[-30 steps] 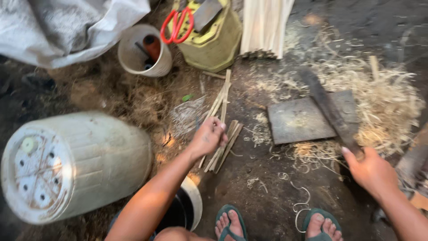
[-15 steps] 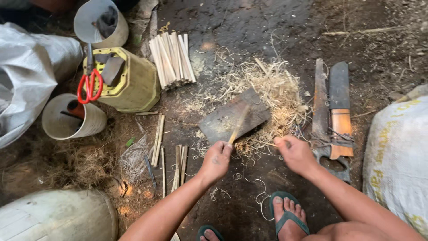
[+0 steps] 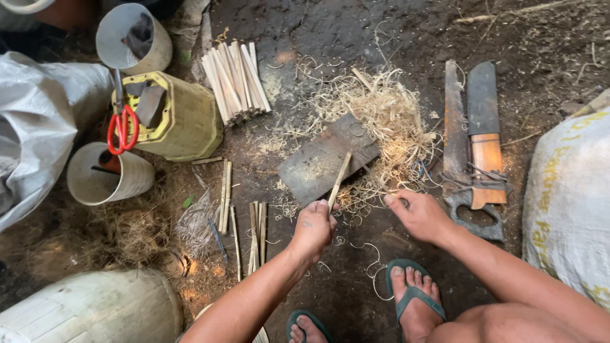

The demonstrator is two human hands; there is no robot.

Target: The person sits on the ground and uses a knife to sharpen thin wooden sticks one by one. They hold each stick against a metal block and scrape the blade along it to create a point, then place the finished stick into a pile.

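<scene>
Left hand (image 3: 312, 227) is gripping a thin bamboo stick (image 3: 338, 179), fingers clamped around its lower end, with the tip leaning on the dark flat board (image 3: 318, 162) in the middle of the dirt ground. Right hand (image 3: 420, 215) is closing on something thin beside the shavings (image 3: 387, 121), can't tell what. Saw (image 3: 459, 143) and big knife (image 3: 485, 127) are lying just right of it.

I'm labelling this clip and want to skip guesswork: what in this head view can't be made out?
- Right hand: what it pinches is unclear; its fingers and the shavings hide it.
- Lower end of the stick: covered by the left hand.
- White drum: cut off by the bottom edge.
- Sack: cut off by the right edge.
- Cup: its contents are in shadow.
- Saw: teeth too small to see.
</scene>
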